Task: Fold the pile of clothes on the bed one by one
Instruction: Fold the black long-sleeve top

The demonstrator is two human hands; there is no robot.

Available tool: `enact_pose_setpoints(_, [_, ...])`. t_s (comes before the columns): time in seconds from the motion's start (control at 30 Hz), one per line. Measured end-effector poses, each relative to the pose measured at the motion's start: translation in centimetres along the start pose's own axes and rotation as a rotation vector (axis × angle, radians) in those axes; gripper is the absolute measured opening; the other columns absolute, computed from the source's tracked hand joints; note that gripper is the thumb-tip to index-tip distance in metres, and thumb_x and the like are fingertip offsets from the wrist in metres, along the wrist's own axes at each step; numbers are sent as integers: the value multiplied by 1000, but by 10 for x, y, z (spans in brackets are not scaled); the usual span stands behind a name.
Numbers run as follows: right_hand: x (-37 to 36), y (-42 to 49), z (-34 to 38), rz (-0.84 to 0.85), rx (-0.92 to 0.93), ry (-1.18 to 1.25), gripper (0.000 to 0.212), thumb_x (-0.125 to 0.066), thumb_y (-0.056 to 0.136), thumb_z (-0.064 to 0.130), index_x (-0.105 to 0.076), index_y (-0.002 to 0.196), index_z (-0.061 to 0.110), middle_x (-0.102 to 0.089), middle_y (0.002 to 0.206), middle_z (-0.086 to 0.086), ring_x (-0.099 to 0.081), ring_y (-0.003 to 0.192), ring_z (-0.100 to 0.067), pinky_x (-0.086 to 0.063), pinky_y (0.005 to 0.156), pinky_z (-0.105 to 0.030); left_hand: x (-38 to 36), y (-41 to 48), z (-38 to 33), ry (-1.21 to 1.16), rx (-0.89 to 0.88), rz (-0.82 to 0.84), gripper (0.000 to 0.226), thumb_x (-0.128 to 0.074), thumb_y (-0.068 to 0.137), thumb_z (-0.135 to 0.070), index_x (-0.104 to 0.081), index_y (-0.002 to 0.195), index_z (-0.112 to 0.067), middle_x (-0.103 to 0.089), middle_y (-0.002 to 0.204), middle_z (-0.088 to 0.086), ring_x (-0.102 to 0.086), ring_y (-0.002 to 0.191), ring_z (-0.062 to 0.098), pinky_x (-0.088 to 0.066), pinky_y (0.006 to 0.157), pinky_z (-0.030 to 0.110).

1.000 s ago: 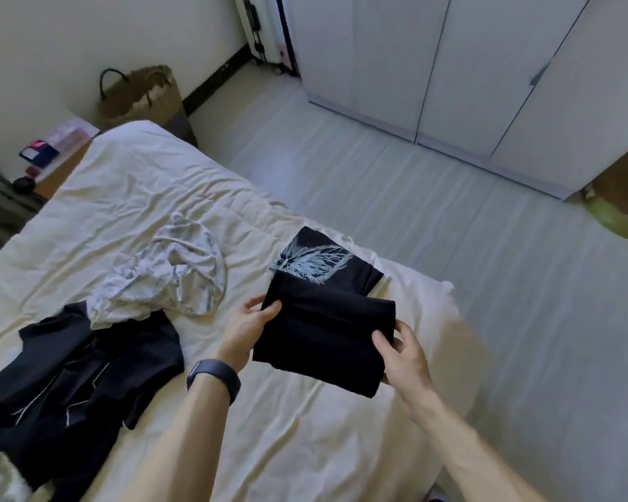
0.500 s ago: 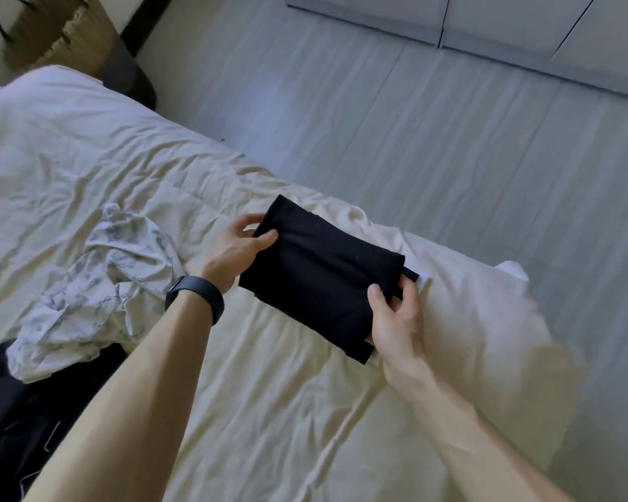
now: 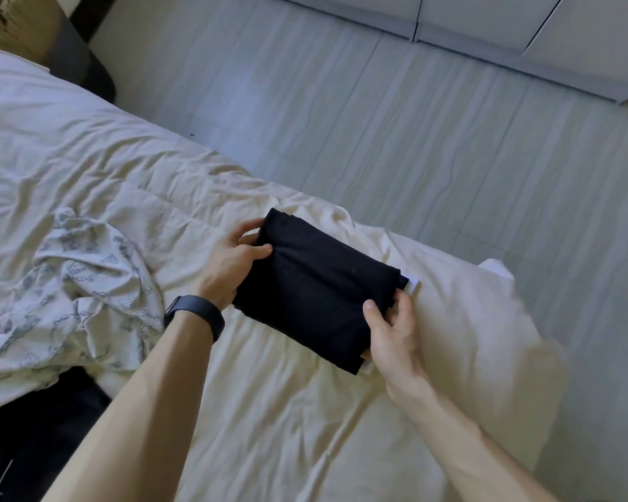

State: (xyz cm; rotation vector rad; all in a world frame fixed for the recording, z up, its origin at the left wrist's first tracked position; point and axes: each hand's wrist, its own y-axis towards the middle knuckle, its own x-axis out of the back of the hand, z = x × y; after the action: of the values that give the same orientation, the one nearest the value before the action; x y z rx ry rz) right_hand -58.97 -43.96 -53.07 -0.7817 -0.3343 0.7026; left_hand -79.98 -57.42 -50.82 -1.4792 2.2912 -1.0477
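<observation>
Cream rumpled bed sheets (image 3: 290, 436) spread beneath my folded black garment (image 3: 316, 298), a smooth compact rectangle toward the bed's three-o'clock corner, my left grip (image 3: 229, 271) clasping its ten-o'clock end, my right grip (image 3: 392, 338) pinching its four-o'clock end.

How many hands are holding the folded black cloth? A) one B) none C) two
C: the left hand grips one end of the folded black cloth, and the right hand pinches the other end.
</observation>
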Motion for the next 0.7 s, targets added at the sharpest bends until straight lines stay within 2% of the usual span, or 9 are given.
enact_pose_setpoints(0.07, [-1,-1,4,-14,7,-49,33,-59,100,29,-51,132,31,-69,117,10,-66,109,-14,-55,97,-48,-5,-1,2,116,-17,-95,41,-63,93,-6,-63,126,-30,-72,111,-8,-68,105,17,-54,96,39])
enact_pose_setpoints(0.13, [-2,-7,9,-136,126,-211,43,-60,96,40,-49,134,22,-63,128,0,-60,116,-15,-49,99,-36,-13,-10,4,275,-131,-226,46,-65,91,-21,-55,134,-28,-63,127,-5,-59,113,13,-48,102,37])
enact_pose_setpoints(0.17, [-2,-12,11,-246,277,-327,52,-59,93,44,-49,136,15,-58,134,-6,-55,124,-20,-44,103,-33,-16,-16,7,413,-248,-313,53,-64,88,-29,-50,139,-28,-57,135,-4,-52,119,13,-42,106,35])
enact_pose_setpoints(0.23, [-7,-22,13,-371,681,-570,62,-61,92,39,-49,140,3,-47,147,-16,-42,140,-29,-34,116,-40,-23,-31,17,736,-545,-395,64,-58,83,-40,-42,145,-31,-43,148,-5,-39,133,13,-28,112,33])
enact_pose_setpoints(0.3, [-21,-20,11,-334,964,-803,59,-57,95,33,-48,146,2,-41,157,-15,-34,149,-29,-23,122,-49,-31,-35,27,1005,-759,-304,66,-50,88,-47,-36,151,-36,-30,161,-7,-25,148,15,-16,119,39])
enact_pose_setpoints(0.4, [-34,0,4,-210,921,-1113,65,-44,100,42,-37,156,9,-26,166,-9,-18,156,-24,-16,123,-57,-35,-22,38,1239,-772,-128,62,-32,97,-54,-22,157,-42,-12,168,-5,2,155,15,5,123,46])
enact_pose_setpoints(0.5, [-21,26,-14,-138,839,-1275,77,-38,100,58,-27,160,13,-16,169,-6,-11,157,-25,-11,123,-62,-40,-3,52,1276,-643,-50,64,-22,97,-63,-2,156,-50,7,168,-10,19,153,16,9,122,54])
enact_pose_setpoints(0.6, [-12,45,-30,-131,804,-1321,90,-32,95,72,-20,162,13,-9,171,-3,-3,158,-25,2,124,-60,-46,11,70,1263,-631,-75,69,-26,95,-66,1,156,-49,9,168,-10,19,153,19,6,121,58])
enact_pose_setpoints(0.7, [-9,57,-39,-124,782,-1333,97,-26,92,81,-16,163,15,-7,171,-1,-1,158,-23,-4,123,-63,-50,21,83,1263,-647,-98,73,-30,93,-67,-2,157,-47,8,168,-9,16,154,21,2,121,62])
